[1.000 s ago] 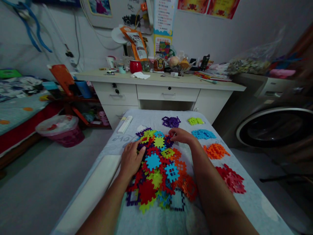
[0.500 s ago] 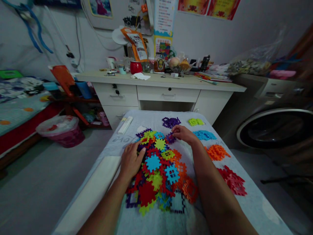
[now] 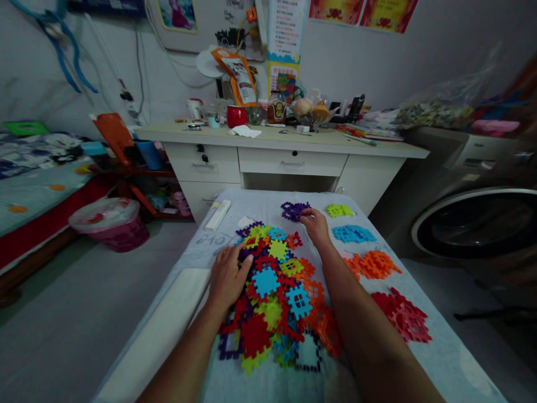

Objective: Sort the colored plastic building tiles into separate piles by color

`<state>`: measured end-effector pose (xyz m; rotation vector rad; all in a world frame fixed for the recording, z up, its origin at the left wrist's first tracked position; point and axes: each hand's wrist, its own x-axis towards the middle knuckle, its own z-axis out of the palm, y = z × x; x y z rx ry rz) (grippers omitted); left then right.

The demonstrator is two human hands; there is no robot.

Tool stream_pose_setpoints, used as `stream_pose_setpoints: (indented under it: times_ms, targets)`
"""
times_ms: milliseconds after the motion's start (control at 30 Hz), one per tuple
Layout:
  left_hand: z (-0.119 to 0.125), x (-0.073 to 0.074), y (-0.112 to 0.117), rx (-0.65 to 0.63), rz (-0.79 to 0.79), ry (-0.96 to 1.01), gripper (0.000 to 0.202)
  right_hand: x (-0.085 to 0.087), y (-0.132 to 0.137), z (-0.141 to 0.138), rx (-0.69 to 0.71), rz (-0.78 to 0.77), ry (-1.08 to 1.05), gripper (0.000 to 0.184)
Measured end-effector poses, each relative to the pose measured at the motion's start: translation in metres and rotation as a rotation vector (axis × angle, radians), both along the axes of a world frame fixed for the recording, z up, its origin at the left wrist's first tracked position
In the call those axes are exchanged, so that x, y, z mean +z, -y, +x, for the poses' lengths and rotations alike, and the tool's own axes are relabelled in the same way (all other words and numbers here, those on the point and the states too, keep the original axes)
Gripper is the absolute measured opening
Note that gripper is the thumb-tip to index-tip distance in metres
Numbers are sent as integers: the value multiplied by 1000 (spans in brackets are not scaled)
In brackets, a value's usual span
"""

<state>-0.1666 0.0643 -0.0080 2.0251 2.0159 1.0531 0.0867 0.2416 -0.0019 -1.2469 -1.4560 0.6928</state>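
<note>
A mixed heap of toothed plastic building tiles (image 3: 266, 281), in red, blue, yellow-green, orange and purple, lies in the middle of the cloth-covered table. My left hand (image 3: 229, 274) rests on the heap's left side, thumb apart from the fingers and no tile gripped. At the near edge of the small purple tile pile (image 3: 295, 211), my right hand (image 3: 316, 226) pinches a purple tile, partly hidden by the fingers. Down the right side are separate piles of yellow-green tiles (image 3: 339, 210), blue tiles (image 3: 354, 233), orange tiles (image 3: 375, 264) and red tiles (image 3: 405, 314).
A white narrow box (image 3: 218, 215) lies at the table's far left, and a long white strip (image 3: 159, 330) runs along the left edge. Beyond stands a white desk (image 3: 289, 159) with jars and papers. A washing machine (image 3: 474, 212) is right, a pink bin (image 3: 115, 226) left.
My right hand has carried a purple tile away from the heap to the purple pile at the back. My left hand stays on the heap. The view has shifted slightly.
</note>
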Motion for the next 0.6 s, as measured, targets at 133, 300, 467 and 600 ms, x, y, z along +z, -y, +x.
stream_pose_setpoints:
  times_ms: [133,300,467,600]
  targets:
    - [0,0,0,-9,19,7,41,-3,-1,-6,78,168,219,30]
    - [1,3,1,-22,39,21,39,-13,-1,-8,166,222,458,55]
    - [1,3,1,-11,26,22,39,-19,-1,-6,219,159,581,62]
    - [1,2,1,-9,18,24,40,-13,2,-6,258,111,649,58]
